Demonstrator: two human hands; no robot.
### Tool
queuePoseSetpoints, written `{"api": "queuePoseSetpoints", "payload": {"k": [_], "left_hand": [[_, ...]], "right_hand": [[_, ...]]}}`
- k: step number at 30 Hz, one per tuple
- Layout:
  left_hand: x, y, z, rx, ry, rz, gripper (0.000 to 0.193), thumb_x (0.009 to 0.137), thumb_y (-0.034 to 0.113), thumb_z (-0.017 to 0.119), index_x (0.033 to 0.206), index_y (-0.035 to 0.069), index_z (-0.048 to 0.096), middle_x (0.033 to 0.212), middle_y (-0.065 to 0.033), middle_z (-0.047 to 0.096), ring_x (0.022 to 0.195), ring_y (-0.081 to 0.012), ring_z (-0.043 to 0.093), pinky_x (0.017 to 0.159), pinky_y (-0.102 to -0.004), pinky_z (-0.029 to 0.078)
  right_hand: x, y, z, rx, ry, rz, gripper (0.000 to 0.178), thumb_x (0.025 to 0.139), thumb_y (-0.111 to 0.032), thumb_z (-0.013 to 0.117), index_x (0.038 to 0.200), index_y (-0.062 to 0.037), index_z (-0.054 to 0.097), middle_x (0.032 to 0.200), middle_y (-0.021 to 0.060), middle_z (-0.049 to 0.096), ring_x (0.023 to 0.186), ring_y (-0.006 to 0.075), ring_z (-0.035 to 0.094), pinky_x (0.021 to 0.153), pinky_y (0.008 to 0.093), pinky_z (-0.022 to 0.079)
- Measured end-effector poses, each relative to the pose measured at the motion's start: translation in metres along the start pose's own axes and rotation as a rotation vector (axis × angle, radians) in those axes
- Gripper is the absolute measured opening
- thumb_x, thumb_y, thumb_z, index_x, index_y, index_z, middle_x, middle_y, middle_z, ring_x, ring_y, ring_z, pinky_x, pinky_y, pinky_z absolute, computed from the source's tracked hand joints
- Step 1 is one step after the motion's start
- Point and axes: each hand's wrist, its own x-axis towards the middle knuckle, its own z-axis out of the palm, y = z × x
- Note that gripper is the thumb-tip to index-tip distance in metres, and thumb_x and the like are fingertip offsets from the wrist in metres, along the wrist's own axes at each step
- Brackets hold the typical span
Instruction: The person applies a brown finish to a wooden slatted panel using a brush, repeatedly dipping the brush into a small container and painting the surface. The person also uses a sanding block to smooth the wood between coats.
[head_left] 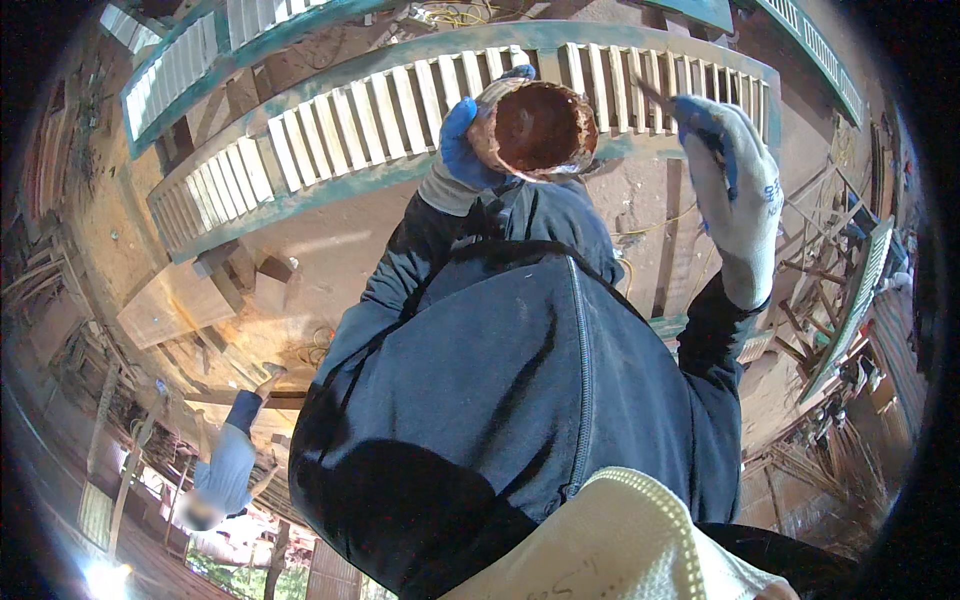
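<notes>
A round bowl [484, 132] with a rough, crusted rim and a reddish-brown inside sits in my left hand [462, 150]. Blue-coated glove fingers wrap its left side and far edge. Higher on the right, my right hand [738, 170], in a white and blue glove, is closed around a thin, dark, blade-like tool [652, 97]. The tool points up and left, away from the bowl, and its handle is hidden in the fingers. Behind both hands lies a long louvered shutter panel [370, 180] with a green frame and pale slats.
More green-framed slatted panels lie at the far left [175, 75] and far right [815, 55]. Another panel [850, 310] leans among wooden sticks at right. A wooden box [178, 305] stands at left. Farther off at lower left is another person [228, 460]. Yellow cord [455, 15] lies beyond the shutter.
</notes>
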Motion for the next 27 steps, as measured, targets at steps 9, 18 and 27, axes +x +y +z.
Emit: {"api": "queuePoseSetpoints", "payload": {"k": [9, 18, 27], "left_hand": [[-0.018, 0.032, -0.031, -0.280, -0.369, 0.074, 0.093, 0.074, 0.066, 0.064, 0.146, 0.017, 0.030, 0.144, -0.0268, 0.035, 0.129, -0.0416, 0.043, 0.106, -0.0537, 0.039], [-0.031, 0.043, -0.074, -0.103, -0.172, 0.094, 0.092, 0.076, 0.058, 0.062, 0.143, 0.003, 0.031, 0.140, -0.0215, 0.044, 0.128, -0.0350, 0.047, 0.109, -0.0467, 0.038], [-0.041, 0.041, -0.090, -0.157, -0.190, 0.114, 0.088, 0.080, 0.055, 0.058, 0.144, 0.001, 0.030, 0.143, -0.0189, 0.041, 0.131, -0.0335, 0.043, 0.112, -0.0468, 0.033]], "right_hand": [[0.005, -0.068, 0.098, -0.421, -0.115, -0.362, 0.020, 0.073, -0.017, 0.071, 0.094, -0.0153, 0.069, 0.087, 0.0016, 0.059, 0.076, 0.0206, 0.061, 0.064, 0.0332, 0.048], [0.014, -0.080, 0.160, -0.522, -0.251, -0.194, 0.032, 0.073, -0.012, 0.066, 0.105, -0.0123, 0.065, 0.096, 0.0026, 0.057, 0.086, 0.0205, 0.061, 0.070, 0.0349, 0.051], [0.014, -0.083, 0.165, -0.478, -0.158, -0.216, 0.026, 0.074, -0.014, 0.067, 0.100, -0.0146, 0.067, 0.093, 0.0002, 0.058, 0.084, 0.0206, 0.062, 0.069, 0.0349, 0.051]]}}
